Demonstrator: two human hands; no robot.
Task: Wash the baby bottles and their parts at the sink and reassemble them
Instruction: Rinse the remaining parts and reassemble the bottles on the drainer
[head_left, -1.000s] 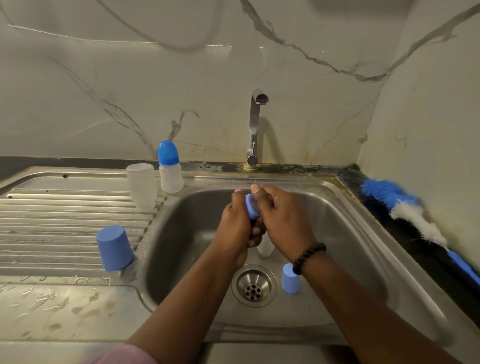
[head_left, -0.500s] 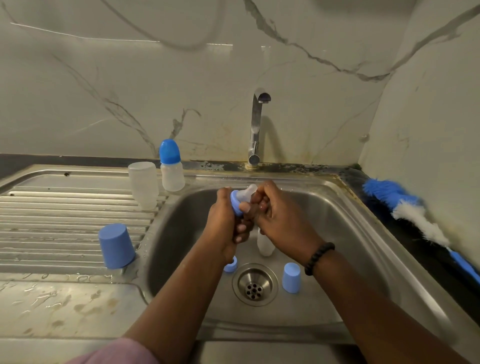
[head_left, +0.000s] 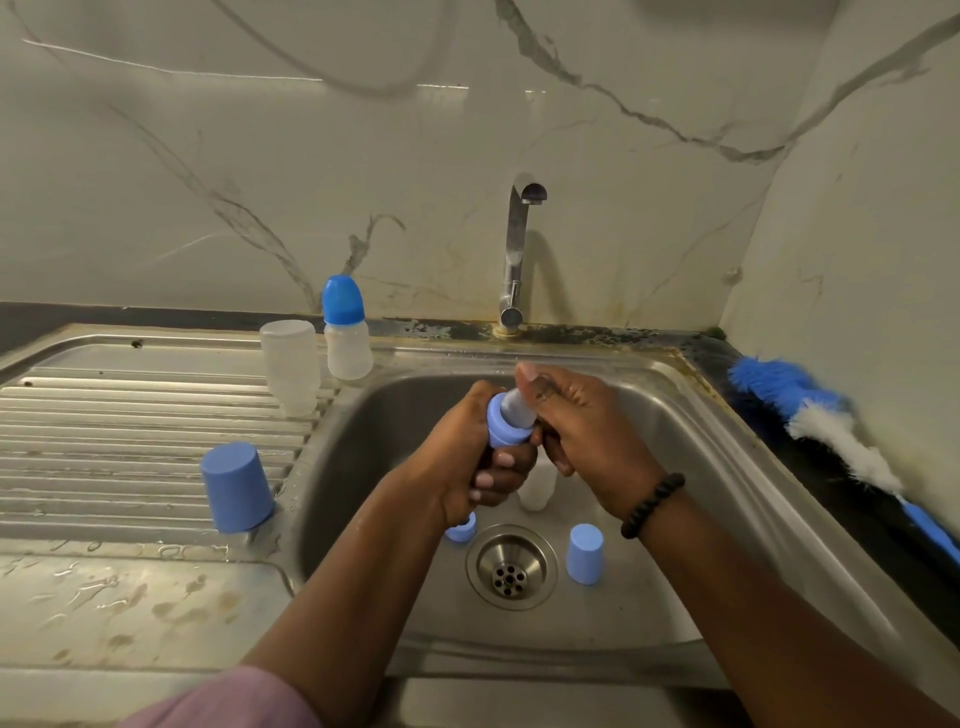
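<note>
Ring gripped by left hand over sink; teat pinched by right hand. Wet silicone may slip, seating left incomplete; dropped part could roll toward drain.

The brushed stainless-steel sink has a dull sheen, its ribbed steel draining board wet and spotted. The upturned blue plastic cap looks matt and smooth; the frosted translucent plastic bottle body is cloudy. The veined marble-look wall shines glossily.
</note>
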